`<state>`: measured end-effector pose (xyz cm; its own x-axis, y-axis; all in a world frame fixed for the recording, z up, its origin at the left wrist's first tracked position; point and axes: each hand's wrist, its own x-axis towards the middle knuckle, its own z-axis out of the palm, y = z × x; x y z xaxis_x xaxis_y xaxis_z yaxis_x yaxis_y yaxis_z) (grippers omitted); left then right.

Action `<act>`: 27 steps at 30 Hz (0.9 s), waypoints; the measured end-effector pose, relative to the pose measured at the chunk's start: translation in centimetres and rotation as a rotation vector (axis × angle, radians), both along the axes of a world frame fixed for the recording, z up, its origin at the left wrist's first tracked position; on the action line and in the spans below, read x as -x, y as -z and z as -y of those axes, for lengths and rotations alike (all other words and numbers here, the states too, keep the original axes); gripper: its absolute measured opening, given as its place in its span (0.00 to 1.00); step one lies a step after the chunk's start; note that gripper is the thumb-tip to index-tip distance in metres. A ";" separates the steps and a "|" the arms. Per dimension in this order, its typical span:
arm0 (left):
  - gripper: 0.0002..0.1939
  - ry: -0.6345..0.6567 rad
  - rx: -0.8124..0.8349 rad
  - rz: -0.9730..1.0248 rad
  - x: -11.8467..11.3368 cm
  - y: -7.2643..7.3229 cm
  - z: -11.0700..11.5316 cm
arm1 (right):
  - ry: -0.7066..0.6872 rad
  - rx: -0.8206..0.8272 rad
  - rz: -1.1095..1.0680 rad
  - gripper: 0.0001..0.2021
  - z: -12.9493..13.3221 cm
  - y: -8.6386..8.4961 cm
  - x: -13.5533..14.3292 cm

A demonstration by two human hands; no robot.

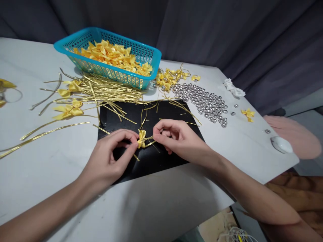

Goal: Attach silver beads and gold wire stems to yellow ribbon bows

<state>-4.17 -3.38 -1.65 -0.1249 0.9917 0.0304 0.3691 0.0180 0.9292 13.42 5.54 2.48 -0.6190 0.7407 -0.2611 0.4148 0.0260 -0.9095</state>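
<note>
I watch the left hand (108, 157) pinch a yellow bow (142, 137) in its grip; the right hand (179, 137), grip narrow, holds gold strands (150, 144) above a black mat (156, 162).

Towards the near edge, the white tabletop (101, 215) is giving the hands (182, 138) free room. Ahead, thin gold metallic strands (108, 88) and a turquoise perforated plastic basket (155, 64) (the tallest obstacle) are blocking passage; small rounded silver pieces (204, 101) are crowding the right.
</note>
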 end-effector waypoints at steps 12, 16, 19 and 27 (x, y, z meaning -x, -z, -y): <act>0.06 -0.072 0.056 0.187 -0.4 -1.0 -0.2 | -0.001 -0.019 -0.042 0.04 0.3 0.0 0.0; 0.06 -0.063 0.068 0.162 -0.3 -1.0 -0.2 | 0.023 -0.039 -0.019 0.05 0.0 -0.3 -0.3; 0.07 -0.057 0.060 0.154 -0.3 -1.0 -0.3 | 0.036 -0.008 -0.059 0.04 0.0 -0.6 -0.2; 0.08 -0.059 0.050 0.149 -0.2 -0.7 -0.1 | 0.071 0.022 -0.056 0.06 -0.3 -1.2 -0.1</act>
